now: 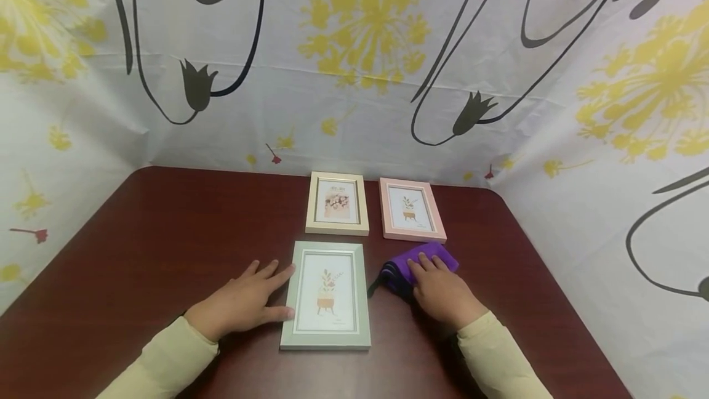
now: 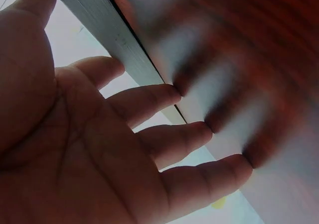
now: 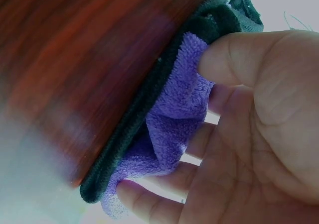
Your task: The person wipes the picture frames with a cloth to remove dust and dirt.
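A light green picture frame (image 1: 327, 295) with a potted plant print lies face up near the front of the table. My left hand (image 1: 244, 302) is at its left side, fingers spread and nearly straight, with the thumb and index fingertip at its edge. In the left wrist view, the other fingertips (image 2: 194, 134) reach down to the tabletop. To the right of the frame, my right hand (image 1: 445, 291) grips a folded purple towel (image 1: 426, 257) with dark edging and a small loop. Its thumb is against the towel's near side and its fingers lie over the top.
A cream picture frame (image 1: 336, 228) and a pink picture frame (image 1: 414, 234) lie face up side by side toward the back of the dark red-brown table (image 1: 221, 214). A white patterned cloth (image 1: 354, 122) hangs around the table's back and sides.
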Motion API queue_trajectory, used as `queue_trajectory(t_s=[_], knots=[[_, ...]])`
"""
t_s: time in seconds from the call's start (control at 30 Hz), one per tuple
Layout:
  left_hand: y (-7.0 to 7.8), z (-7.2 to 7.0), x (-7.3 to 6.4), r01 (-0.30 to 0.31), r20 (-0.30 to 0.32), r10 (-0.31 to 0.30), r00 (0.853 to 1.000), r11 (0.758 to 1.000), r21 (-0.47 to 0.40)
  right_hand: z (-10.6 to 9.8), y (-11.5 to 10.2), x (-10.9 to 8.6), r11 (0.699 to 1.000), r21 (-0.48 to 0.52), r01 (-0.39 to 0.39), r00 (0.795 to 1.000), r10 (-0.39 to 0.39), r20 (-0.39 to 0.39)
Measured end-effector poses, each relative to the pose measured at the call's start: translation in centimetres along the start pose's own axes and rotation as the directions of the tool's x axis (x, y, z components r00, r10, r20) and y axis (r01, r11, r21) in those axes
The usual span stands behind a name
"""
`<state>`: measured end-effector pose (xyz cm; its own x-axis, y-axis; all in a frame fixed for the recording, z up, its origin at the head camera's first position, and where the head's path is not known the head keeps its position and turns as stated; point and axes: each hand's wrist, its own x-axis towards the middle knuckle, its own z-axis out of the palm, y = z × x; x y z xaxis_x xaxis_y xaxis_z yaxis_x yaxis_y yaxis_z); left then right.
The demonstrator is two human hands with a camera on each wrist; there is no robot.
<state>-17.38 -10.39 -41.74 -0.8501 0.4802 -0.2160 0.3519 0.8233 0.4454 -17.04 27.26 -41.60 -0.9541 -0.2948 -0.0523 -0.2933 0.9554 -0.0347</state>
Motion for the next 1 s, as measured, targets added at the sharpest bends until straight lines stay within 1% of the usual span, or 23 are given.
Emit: queue_trajectory(t_s=[0.13,0.2,0.33,0.43,0.53,0.63,0.73,0.8,0.87,0.9,0.97,1.0], knots=[[0.3,0.1,0.2,0.014,-0.003,-0.014,1.000,1.000,0.007,0.1,0.2,0.3,1.000,0.018,0.001,0.999,0.000,-0.034],[0.5,0.2,0.3,0.017,-0.006,-0.017,1.000,1.000,0.014,0.0,0.3,0.4,1.000,0.021,0.020,0.997,-0.018,-0.078],[0.9,0.3,0.4,0.024,-0.010,-0.024,1.000,1.000,0.013,0.0,0.3,0.7,0.996,0.019,0.087,0.980,-0.083,-0.180],[1.0,0.2,0.3,0.035,-0.009,-0.034,0.999,0.999,0.007,-0.1,0.3,0.9,0.992,0.015,0.129,0.966,-0.122,-0.227],[1.2,0.1,0.3,0.036,-0.006,-0.036,0.999,0.999,0.004,-0.2,0.3,1.0,0.991,0.011,0.132,0.963,-0.126,-0.239],[1.4,-0.1,0.5,0.023,-0.005,-0.023,1.000,1.000,-0.014,-0.5,0.8,0.9,0.992,0.013,0.123,0.970,-0.117,-0.211],[1.5,-0.3,0.6,0.019,-0.003,-0.019,1.000,0.999,-0.030,-0.9,1.6,0.8,0.987,0.079,0.137,0.981,-0.125,-0.146],[1.5,-0.3,0.5,0.025,-0.003,-0.025,1.000,0.999,-0.031,-1.3,2.3,0.7,0.974,0.175,0.144,0.985,-0.124,-0.121],[1.5,-0.3,0.4,0.031,-0.003,-0.031,1.000,0.999,-0.029,-1.6,2.8,0.8,0.956,0.257,0.141,0.983,-0.103,-0.155],[1.5,-0.3,0.4,0.032,-0.003,-0.032,0.999,0.999,-0.030,-1.7,3.1,0.8,0.950,0.278,0.141,0.977,-0.089,-0.193],[1.5,-0.3,0.3,0.030,-0.004,-0.030,1.000,0.999,-0.030,-1.6,3.3,1.0,0.946,0.291,0.142,0.960,-0.061,-0.272],[1.5,-0.3,0.3,0.030,-0.003,-0.030,1.000,0.999,-0.028,-1.5,3.4,1.2,0.949,0.278,0.146,0.953,-0.059,-0.296]])
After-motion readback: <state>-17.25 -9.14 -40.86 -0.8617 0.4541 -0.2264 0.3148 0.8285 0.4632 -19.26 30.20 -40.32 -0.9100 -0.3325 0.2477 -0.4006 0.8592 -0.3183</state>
